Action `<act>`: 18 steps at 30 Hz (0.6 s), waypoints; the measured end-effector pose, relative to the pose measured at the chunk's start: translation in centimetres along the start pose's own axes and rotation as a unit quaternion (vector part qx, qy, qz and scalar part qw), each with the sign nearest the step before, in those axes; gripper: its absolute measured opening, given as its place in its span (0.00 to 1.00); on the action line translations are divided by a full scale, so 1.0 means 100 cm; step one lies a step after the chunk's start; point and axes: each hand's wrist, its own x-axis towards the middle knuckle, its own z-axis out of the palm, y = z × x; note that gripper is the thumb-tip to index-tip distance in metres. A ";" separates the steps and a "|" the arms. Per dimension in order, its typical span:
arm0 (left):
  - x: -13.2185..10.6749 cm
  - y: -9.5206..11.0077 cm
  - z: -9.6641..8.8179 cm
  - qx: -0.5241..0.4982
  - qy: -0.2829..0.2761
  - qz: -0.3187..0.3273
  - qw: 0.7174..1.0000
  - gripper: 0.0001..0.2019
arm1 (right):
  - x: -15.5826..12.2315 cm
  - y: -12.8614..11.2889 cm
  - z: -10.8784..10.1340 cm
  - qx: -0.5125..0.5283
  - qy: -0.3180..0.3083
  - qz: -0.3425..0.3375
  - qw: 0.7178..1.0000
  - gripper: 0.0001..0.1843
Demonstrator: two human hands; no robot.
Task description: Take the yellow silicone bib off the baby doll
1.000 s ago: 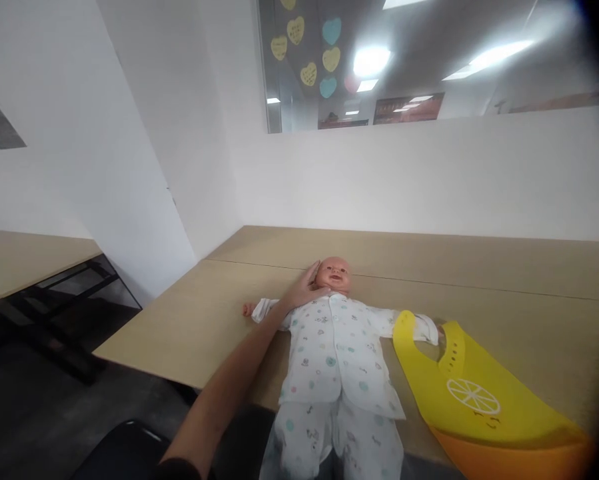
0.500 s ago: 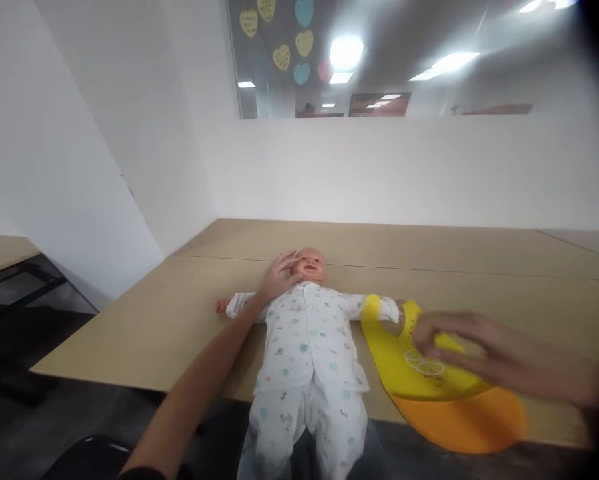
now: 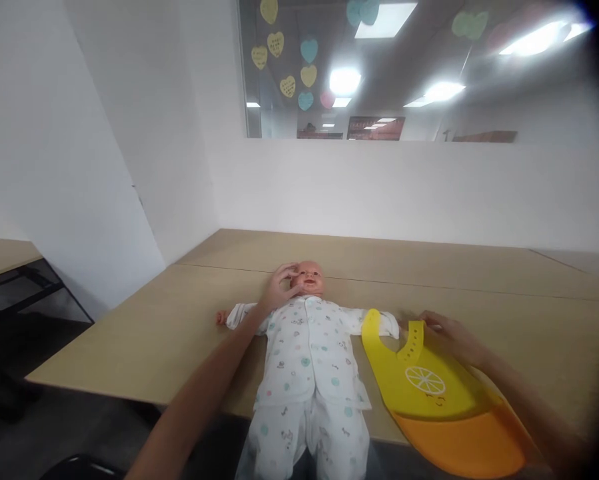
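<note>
One baby doll [image 3: 306, 347] in a white dotted suit [image 3: 306, 363] lies on its back on a light wooden surface [image 3: 129, 353]. The left hand [image 3: 279, 288] is on the doll's cheek, with its fingers bent, but I can't tell if it is gripping. A yellow and orange rubbery bib [image 3: 426, 393] with a lemon slice picture lies flat right beside the doll's arm. The right hand [image 3: 449, 337] is open, and its fingers touch the bib's top end without closing on it.
</note>
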 end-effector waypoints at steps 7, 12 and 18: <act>-0.001 0.003 0.002 -0.024 0.003 -0.032 0.999 0.15 | -0.021 -0.036 -0.021 -0.019 0.185 -0.041 0.982 0.36; 0.006 0.032 0.002 0.027 -0.003 -0.062 0.998 0.17 | -0.058 -0.119 -0.047 0.071 0.220 -0.102 0.968 0.37; -0.003 0.162 0.001 -0.115 -0.231 -0.119 0.959 0.32 | -0.095 -0.235 -0.071 0.259 0.153 -0.136 0.944 0.32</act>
